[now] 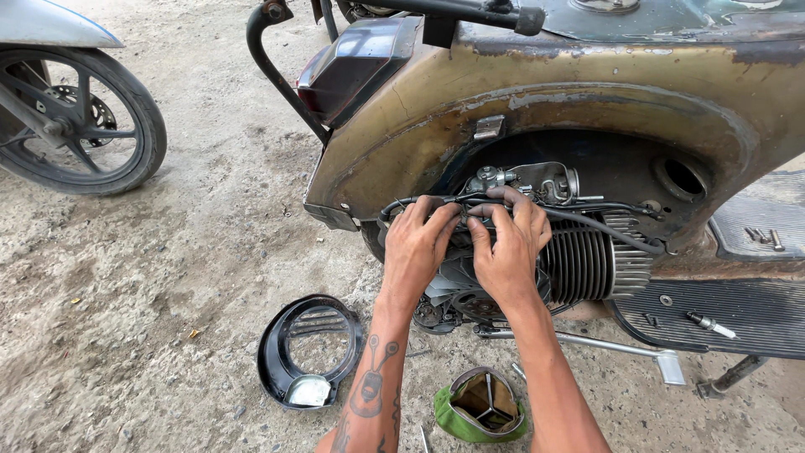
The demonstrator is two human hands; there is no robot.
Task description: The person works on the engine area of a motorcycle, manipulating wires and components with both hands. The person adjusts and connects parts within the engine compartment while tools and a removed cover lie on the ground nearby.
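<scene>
Cable (604, 225), black, runs across the top of the exposed engine (579, 264) inside the open side of a rusty scooter body (587, 92), and both my hands are on it. My left hand (417, 243) lies palm down over the cable's left stretch, fingers bent over it; whether they pinch it I cannot tell. My right hand (507, 247) sits just beside, touching the left, with its fingers curled around the same cable near the carburettor (537, 180). Finned cylinder (599, 260) lies to the right of my right hand, close by. A spark plug (711, 324) and small screws (763, 237) rest on the ribbed footboard (738, 310) further right. On the sandy ground (168, 319) below my left forearm lies a round black fan cover (309, 348); below my right forearm sits a green pouch (480, 406), open. Another motorbike's wheel (80, 117) stands well apart at the upper left.
</scene>
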